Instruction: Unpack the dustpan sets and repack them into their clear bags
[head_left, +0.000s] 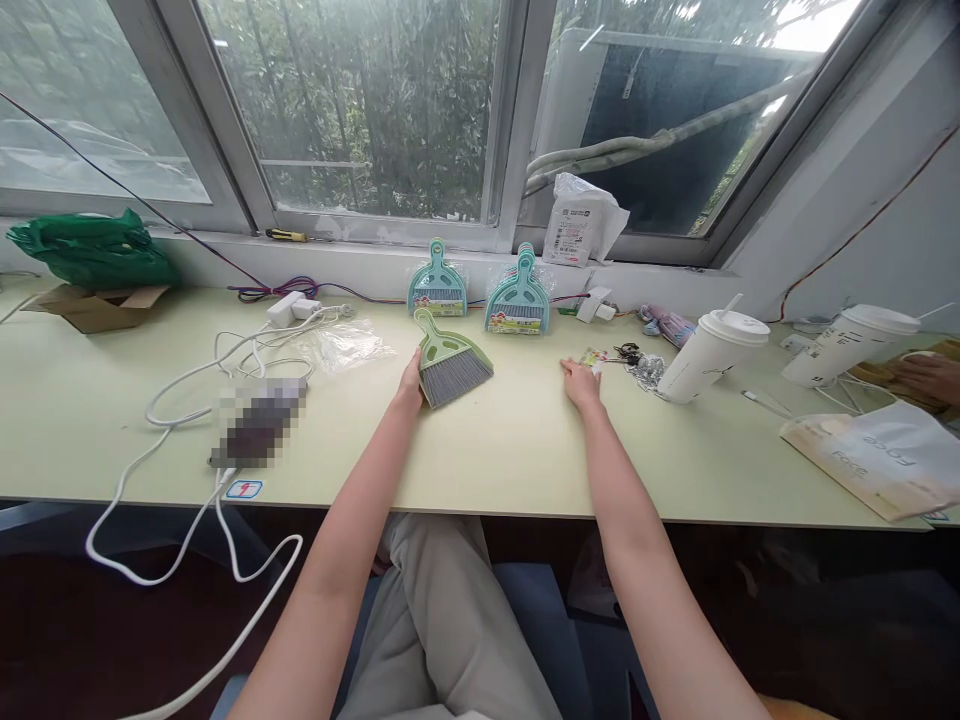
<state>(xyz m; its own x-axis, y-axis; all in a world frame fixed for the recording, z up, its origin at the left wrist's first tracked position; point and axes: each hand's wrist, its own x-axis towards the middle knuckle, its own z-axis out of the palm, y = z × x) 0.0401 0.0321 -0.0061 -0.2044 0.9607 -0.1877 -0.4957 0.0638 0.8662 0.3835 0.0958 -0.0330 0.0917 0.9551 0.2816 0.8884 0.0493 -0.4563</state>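
Before two teal packs [517,305] — left hand [411,384] holds one green dustpan [450,364].

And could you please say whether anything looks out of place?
Mildly odd: a white cable droops off the pale yellow tabletop and might snag; a crumpled clear plastic wrapper lies loose like litter, left of the green dustpan-and-brush set.

Daylight from windows [375,110]; dark beneath table [495,460]
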